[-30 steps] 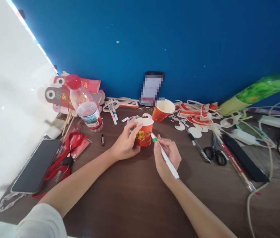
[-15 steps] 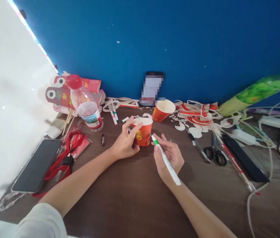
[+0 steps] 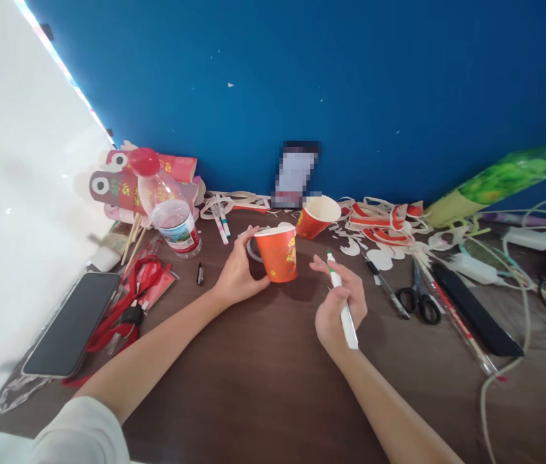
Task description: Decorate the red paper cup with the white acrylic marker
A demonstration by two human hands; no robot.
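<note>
Left fingers (image 3: 241,250), spread wide, hold the orange cup (image 3: 277,258); right fingers (image 3: 357,293) clamp a marker (image 3: 348,325).

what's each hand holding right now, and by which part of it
Left hand: the nearer cup, by its left side, thumb near the base, fingers near the rim. Right hand: the marker, by its white barrel.

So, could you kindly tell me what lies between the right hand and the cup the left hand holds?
In the head view, just brown tabletop shows between the right hand and the cup.
</note>
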